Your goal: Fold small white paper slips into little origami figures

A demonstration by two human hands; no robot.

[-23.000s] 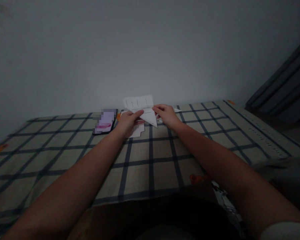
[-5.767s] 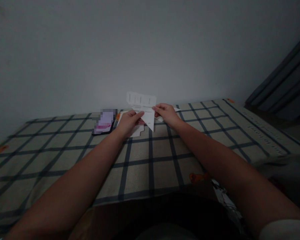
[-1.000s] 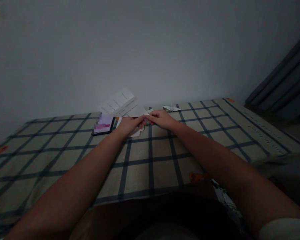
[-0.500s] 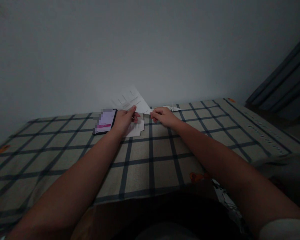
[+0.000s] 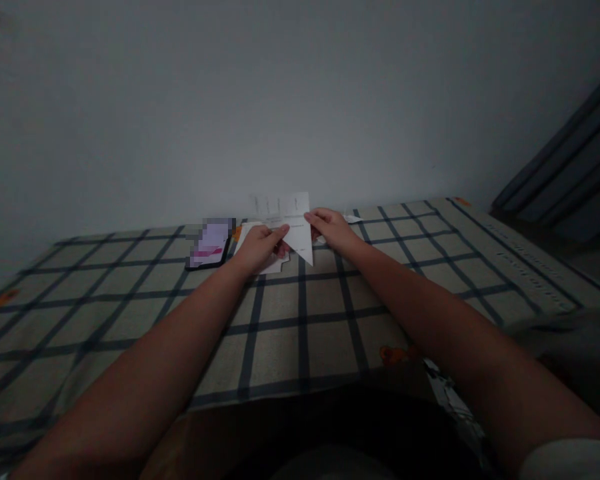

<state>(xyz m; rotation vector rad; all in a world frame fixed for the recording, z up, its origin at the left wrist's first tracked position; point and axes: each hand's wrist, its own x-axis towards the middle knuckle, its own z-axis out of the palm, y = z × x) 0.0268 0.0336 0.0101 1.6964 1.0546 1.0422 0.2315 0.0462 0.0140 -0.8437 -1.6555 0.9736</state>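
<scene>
A white sheet of printed paper (image 5: 297,233) is held up between both hands, above the table, with a pointed corner hanging down. My left hand (image 5: 264,245) pinches its lower left part between thumb and fingers. On its right edge, the thumb and fingers of my right hand (image 5: 329,225) are closed. Beneath my left hand lie more white papers (image 5: 273,268), partly hidden by it. Behind my right hand, a crumpled white piece (image 5: 353,219) shows only in part; I cannot make out what it is.
A phone (image 5: 211,243) with a lit, partly blurred screen lies left of the papers. The checked tablecloth (image 5: 325,340) covers the table, which reaches back to a grey wall (image 5: 300,100). A dark curtain (image 5: 565,147) hangs at the right.
The paper has turned and come lower, its pointed corner now facing down. My right hand has shifted its hold to the right edge, and my left hand has moved slightly right.
</scene>
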